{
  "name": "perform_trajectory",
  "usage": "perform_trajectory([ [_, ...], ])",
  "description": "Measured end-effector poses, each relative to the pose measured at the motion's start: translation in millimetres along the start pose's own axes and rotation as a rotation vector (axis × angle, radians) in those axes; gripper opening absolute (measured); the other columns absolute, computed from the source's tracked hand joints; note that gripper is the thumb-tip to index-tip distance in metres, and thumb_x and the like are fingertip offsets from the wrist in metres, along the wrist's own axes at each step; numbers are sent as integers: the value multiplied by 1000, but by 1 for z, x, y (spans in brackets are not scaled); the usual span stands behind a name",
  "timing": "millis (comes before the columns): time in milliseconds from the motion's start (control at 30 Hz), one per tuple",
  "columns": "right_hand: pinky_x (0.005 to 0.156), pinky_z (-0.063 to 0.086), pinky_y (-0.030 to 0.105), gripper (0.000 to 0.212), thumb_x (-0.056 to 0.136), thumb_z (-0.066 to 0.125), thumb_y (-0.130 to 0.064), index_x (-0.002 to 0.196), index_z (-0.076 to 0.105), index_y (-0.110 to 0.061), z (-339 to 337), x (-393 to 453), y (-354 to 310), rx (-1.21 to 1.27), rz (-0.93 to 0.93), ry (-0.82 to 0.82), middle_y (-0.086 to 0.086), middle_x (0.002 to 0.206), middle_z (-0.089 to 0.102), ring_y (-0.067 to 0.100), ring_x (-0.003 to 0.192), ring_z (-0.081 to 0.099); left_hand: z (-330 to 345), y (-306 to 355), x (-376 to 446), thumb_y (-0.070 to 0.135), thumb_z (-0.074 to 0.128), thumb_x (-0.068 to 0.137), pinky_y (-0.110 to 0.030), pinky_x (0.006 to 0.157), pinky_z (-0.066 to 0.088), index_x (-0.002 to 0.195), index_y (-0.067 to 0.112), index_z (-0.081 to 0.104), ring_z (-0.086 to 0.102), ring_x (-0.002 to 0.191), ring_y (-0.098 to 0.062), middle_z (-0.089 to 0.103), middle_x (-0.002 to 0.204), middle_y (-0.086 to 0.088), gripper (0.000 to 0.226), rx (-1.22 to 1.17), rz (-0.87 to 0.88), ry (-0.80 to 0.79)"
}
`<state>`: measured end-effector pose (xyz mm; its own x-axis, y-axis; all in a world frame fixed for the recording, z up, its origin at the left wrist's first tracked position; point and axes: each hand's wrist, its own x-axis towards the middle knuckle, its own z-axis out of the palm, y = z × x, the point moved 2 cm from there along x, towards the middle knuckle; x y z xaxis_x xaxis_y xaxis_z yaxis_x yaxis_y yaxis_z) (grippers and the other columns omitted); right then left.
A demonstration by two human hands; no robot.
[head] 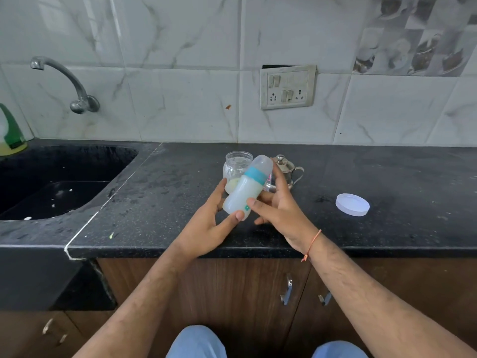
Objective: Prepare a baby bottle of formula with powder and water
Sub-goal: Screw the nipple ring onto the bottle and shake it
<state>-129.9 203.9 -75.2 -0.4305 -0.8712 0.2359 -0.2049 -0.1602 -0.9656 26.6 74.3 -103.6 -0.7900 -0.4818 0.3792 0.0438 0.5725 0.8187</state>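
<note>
A baby bottle (pixel 245 188) with a teal collar and a clear cap, filled with milky white liquid, is tilted above the black counter (pixel 387 182). My left hand (pixel 209 223) holds its base between thumb and fingers. My right hand (pixel 276 205) holds its side, thumb on the lower body and fingers behind. Behind the bottle stands an open glass jar (pixel 236 164) with pale powder in it. A small steel pot with a lid (pixel 286 167) stands just right of the jar, partly hidden by my right hand.
A white jar lid (pixel 352 204) lies on the counter to the right. A black sink (pixel 56 187) with a wall tap (pixel 67 83) lies at the left. A green bottle (pixel 11 130) stands at the far left. A switch panel (pixel 287 86) is on the tiled wall.
</note>
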Motion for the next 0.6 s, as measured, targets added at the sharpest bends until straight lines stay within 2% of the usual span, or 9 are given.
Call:
perform_trajectory([
  [67,95,61,51,104,98,75,-12,162,5,-55,3,-2,-1,3,-20,13,-4,125,77,22,119,72,1,3,0,64,62,94,-53,132,31,165,42,4,58,140,3,65,147,22,95,32,0,-63],
  [133,99,60,51,110,95,77,-6,163,5,-55,2,-2,-4,24,-56,25,3,132,73,23,120,73,2,0,2,66,60,95,-60,135,21,169,37,-1,55,143,4,66,141,33,100,51,1,-105],
  [233,87,63,54,107,93,78,-4,159,14,-61,-15,2,-13,230,-99,187,14,142,64,33,123,70,1,-4,5,69,58,95,-62,136,14,174,27,-2,48,150,3,63,144,38,108,-14,3,-98],
  [300,79,63,57,92,94,78,-9,153,28,-60,-27,5,-15,407,-84,299,14,148,58,41,125,68,2,-3,6,78,56,95,-63,135,14,172,36,3,44,154,1,63,149,31,102,-62,12,-73],
  [400,78,64,60,89,92,78,-3,151,34,-52,-28,4,-23,247,-83,200,13,143,60,40,122,69,1,-2,4,73,54,98,-64,134,18,165,48,10,44,153,4,63,149,31,84,-69,17,-19],
  [433,77,64,59,90,91,78,0,152,35,-50,-30,5,-27,231,-115,217,11,140,62,38,121,70,1,-3,5,71,53,98,-63,135,18,167,46,12,44,152,7,63,149,31,84,-72,14,-12],
  [500,76,65,59,88,93,75,2,153,31,-45,-43,8,-31,394,-145,392,8,131,68,37,118,71,1,-3,6,70,51,99,-60,135,18,173,32,16,41,151,12,61,148,34,90,-65,12,-13],
  [533,77,64,61,87,93,75,2,152,30,-44,-47,10,-31,411,-141,423,9,129,69,39,120,70,3,-3,6,70,50,99,-59,136,18,174,26,18,39,150,16,60,147,37,93,-52,14,-10],
  [600,77,62,68,90,89,80,2,150,33,-44,-44,10,-35,224,-113,292,16,136,65,46,122,67,3,-2,5,69,49,99,-58,136,18,173,20,27,36,146,24,56,144,47,92,-13,28,-5],
])
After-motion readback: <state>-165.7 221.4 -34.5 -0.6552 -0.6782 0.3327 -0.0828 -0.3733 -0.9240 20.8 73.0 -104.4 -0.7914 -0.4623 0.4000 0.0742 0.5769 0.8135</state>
